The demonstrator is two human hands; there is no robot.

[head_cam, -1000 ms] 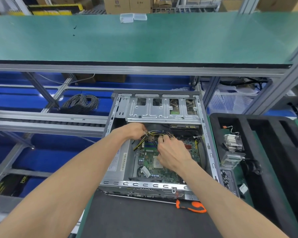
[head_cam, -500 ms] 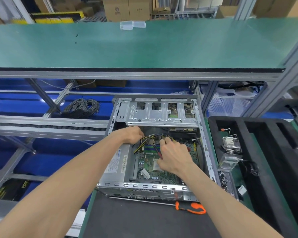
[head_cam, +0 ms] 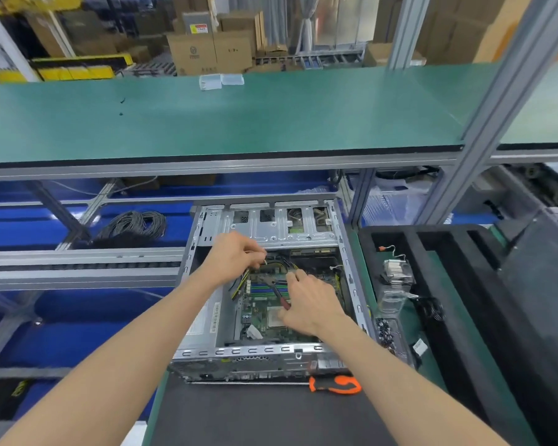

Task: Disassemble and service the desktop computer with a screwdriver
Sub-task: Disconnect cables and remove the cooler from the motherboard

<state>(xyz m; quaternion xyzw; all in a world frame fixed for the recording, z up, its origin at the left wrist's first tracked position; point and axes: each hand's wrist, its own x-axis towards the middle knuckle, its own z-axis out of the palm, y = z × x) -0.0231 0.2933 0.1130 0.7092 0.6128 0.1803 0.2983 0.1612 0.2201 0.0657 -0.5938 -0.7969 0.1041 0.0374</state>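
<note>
Unreadable label (head_cam: 216,318) beside left hand (head_cam: 232,257)

Looks like a factory assembly/repair line: green anti-static workbench shelf (head_cam: 239,123) on aluminium framing (head_cam: 496,101), roller conveyor (head_cam: 78,267) on the left, cardboard boxes (head_cam: 210,53) stacked behind, black foam parts tray (head_cam: 458,259).

Both bare forearms extended forward, converging. Left hand (head_cam: 231,257) farther out, knuckles up, fingers curled in a pinch. Right hand (head_cam: 308,305) nearer, back of hand up, fingers curled around a thin red-handled tool. Hands apart, not touching.
</note>
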